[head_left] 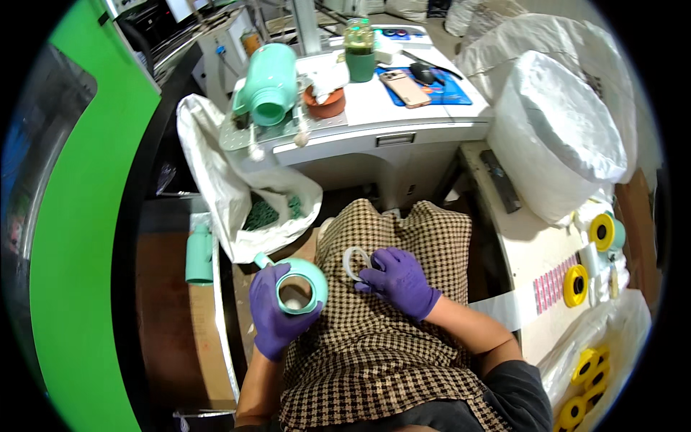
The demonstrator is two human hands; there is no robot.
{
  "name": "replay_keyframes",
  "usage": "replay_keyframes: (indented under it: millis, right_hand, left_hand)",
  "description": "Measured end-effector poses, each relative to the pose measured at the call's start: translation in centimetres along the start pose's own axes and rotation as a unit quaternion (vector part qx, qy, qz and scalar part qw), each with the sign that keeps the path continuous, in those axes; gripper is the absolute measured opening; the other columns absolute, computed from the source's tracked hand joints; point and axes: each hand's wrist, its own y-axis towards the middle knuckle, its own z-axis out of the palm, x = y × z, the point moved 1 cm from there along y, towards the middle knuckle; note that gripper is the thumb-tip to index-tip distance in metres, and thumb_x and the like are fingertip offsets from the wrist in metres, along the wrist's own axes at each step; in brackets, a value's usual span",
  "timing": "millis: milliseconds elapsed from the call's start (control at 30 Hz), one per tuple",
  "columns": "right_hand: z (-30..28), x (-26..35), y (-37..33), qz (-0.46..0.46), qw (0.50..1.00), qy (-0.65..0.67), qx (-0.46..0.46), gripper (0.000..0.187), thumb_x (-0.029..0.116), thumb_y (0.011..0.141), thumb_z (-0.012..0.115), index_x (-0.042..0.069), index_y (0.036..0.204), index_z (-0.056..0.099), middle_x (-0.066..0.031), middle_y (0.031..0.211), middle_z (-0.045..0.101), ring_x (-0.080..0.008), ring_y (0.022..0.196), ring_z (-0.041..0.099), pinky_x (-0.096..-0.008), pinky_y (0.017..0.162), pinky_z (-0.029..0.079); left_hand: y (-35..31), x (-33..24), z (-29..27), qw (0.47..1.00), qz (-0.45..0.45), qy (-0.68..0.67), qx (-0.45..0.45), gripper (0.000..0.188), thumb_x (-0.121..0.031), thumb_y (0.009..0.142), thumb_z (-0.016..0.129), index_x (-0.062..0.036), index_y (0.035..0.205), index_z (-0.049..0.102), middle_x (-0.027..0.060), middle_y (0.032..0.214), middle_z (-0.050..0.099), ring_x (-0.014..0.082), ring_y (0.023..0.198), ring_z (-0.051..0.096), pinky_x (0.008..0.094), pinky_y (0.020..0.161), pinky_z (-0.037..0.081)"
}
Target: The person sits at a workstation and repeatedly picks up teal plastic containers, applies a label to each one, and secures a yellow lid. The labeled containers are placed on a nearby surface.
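Holding the green jug (314,270) in the left hand (279,317), white ring (347,264) in the right hand (399,282). Both gloved, both over the checked apron (396,353).

Left: fingers spread and curled round the jug's near side, thumb side up by the shoulder. Jug tilted, wide opening turned up to the camera, short stub pointing away to the left. Fingers under the wall hidden, can't tell how far they reach.

Right: thumb and fingers pinching the ring by its right edge; rest of the loop stands free, near the jug but not touching.

On handling, my read: jug looks light and slick, so brace it on the lap and grip the wall, not the rim. Keep the opening facing up where the eye can check it. Ring looks thin and bendy; a light pinch on one edge should keep it round, hard squeeze would likely oval it. If the two are brought together, keep ring flat to the rim, start one side, press round evenly. Risk: cocked ring, or glove fabric caught under it.
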Motion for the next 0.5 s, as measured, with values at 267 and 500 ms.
replay_keyframes:
  millis: [267,500]
  right_hand:
    - [0.7,2.4,2.2,-0.082,0.922,0.37,-0.077,0.041,0.016,0.078,0.086,0.006,0.114,0.071,-0.0132,0.107,0.069,-0.0276,0.093,0.07,-0.0347,0.08,0.058]
    - [1.9,4.8,3.4,-0.055,0.942,0.329,-0.042,0.049,0.006,0.069,0.078,0.012,0.116,0.07,-0.0094,0.096,0.07,-0.0296,0.084,0.071,-0.0362,0.072,0.059]
  left_hand:
    - [1.1,0.2,-0.1,0.999,-0.018,-0.006,0.03,0.072,-0.027,0.06,0.093,-0.004,0.121,0.061,0.0165,0.11,0.066,0.0386,0.102,0.064,0.0469,0.095,0.048]
    - [2.9,-1.3,0.9,0.996,0.024,-0.05,0.073,0.075,-0.032,0.061,0.091,-0.0031,0.123,0.061,0.0175,0.107,0.068,0.0373,0.101,0.065,0.0473,0.1,0.047]
